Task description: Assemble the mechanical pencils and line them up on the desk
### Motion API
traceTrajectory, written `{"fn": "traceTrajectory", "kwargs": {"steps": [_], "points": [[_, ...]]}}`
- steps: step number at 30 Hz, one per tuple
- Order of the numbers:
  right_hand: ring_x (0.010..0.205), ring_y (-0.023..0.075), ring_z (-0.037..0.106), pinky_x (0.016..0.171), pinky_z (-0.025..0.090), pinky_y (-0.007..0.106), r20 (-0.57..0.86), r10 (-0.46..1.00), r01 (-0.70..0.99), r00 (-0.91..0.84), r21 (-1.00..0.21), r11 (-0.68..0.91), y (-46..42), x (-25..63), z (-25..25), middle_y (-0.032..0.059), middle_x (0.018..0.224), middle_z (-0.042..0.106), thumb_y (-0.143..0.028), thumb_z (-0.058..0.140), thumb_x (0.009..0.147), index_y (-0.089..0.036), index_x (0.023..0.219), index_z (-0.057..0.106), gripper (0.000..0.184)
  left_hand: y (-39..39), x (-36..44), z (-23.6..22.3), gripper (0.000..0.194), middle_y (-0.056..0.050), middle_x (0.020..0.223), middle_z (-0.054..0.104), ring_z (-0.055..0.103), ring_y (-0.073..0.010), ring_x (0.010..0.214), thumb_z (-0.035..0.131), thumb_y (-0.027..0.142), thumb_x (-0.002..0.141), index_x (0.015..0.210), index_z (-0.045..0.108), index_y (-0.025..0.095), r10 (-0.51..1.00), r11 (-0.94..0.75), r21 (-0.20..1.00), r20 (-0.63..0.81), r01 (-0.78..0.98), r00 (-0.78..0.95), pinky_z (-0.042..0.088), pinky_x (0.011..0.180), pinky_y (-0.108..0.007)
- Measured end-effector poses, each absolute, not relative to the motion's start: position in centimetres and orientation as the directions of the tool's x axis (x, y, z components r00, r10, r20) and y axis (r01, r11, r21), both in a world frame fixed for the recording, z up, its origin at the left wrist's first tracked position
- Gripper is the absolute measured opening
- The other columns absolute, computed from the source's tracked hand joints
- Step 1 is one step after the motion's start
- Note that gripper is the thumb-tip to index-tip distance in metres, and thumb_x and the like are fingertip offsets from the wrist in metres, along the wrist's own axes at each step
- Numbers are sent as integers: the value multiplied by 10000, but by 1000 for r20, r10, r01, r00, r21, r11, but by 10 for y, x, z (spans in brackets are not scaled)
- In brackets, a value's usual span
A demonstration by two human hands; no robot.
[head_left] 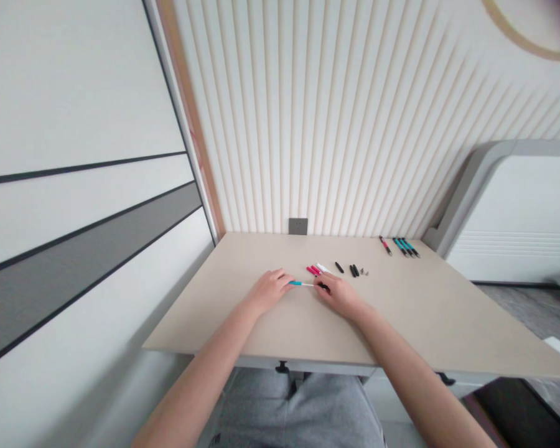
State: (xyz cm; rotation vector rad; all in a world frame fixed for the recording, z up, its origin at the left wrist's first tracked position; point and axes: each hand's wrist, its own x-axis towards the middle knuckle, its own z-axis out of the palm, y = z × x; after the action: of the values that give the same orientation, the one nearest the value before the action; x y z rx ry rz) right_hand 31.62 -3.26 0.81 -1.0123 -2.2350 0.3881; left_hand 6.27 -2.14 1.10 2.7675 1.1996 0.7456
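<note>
My left hand (271,289) is closed on a blue pen barrel (295,283) just above the desk. A thin white pen refill (308,285) runs from the barrel's right end toward my other hand. My right hand (338,294) is closed around a black pen part (324,287) at the refill's far end; the fingers hide most of it. Right behind that hand lie pink pen barrels (313,270) and white refills (323,268). Black pen parts (354,270) and small metal tips (363,272) lie a little farther right.
Several blue-and-black pens (406,247) and one red-and-black pen (385,246) lie at the desk's back right. The beige desk (429,311) meets a ribbed wall (308,124) with a dark socket (298,226). A white cabinet (98,280) stands at left, a bed headboard (513,211) at right.
</note>
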Motion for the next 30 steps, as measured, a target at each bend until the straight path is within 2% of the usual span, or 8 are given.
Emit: {"fn": "traceTrajectory", "kwargs": {"steps": [6,10,15,17,22,24,27,30], "points": [[951,205,594,876,469,372,445,720,464,-532,-558,688,-42,301,14,67,982,641,-269,518,910,-250,1016,649,169,-25,71,8,177,-32,884,565,586,-156,819,508,319,945,973,638,203,660,-747,225,361,625,659,463,752,-259],[1055,220,569,964,433,403,467,717,420,-517,-591,688,-46,297,17,93,1083,615,-220,517,887,-246,1156,625,291,-26,72,6,177,-33,895,565,589,-159,827,497,321,949,963,625,200,663,-744,233,371,626,650,468,755,-259],[842,184,607,799,498,350,438,773,339,-459,-718,608,-40,299,8,50,940,654,-265,537,875,-248,1235,566,361,-25,71,6,191,-41,873,591,580,-172,835,509,331,943,944,643,195,623,-771,179,416,612,663,455,770,-281],[809,180,612,784,497,348,416,801,306,-431,-768,563,-38,299,4,41,923,671,-299,573,861,-240,1233,557,376,-24,72,8,197,-43,861,600,573,-175,826,512,333,941,937,651,194,603,-782,144,423,607,676,447,771,-290],[552,149,569,624,479,317,307,880,332,-363,-840,430,-37,298,2,8,666,638,-392,501,911,-227,1048,648,260,-25,75,9,192,-46,847,608,567,-177,816,523,331,936,917,659,198,597,-777,103,438,622,673,432,773,-301],[622,157,594,639,478,314,356,866,354,-350,-806,474,-37,296,2,38,758,658,-401,504,905,-220,1004,668,263,-24,75,9,185,-51,856,611,568,-180,823,525,322,936,915,655,194,612,-763,124,457,635,646,429,772,-302],[825,179,622,735,489,320,435,825,290,-360,-788,542,-35,295,0,76,997,656,-380,564,863,-208,1096,628,296,-23,74,9,164,-52,868,616,570,-178,834,530,302,935,920,647,187,625,-749,155,487,645,609,427,775,-299],[723,163,632,697,497,308,361,870,197,-337,-876,440,-31,294,-6,31,815,663,-405,571,857,-198,1099,585,318,-23,73,8,154,-45,862,619,569,-176,829,543,300,929,912,644,185,610,-753,124,500,646,615,426,775,-300]]}}
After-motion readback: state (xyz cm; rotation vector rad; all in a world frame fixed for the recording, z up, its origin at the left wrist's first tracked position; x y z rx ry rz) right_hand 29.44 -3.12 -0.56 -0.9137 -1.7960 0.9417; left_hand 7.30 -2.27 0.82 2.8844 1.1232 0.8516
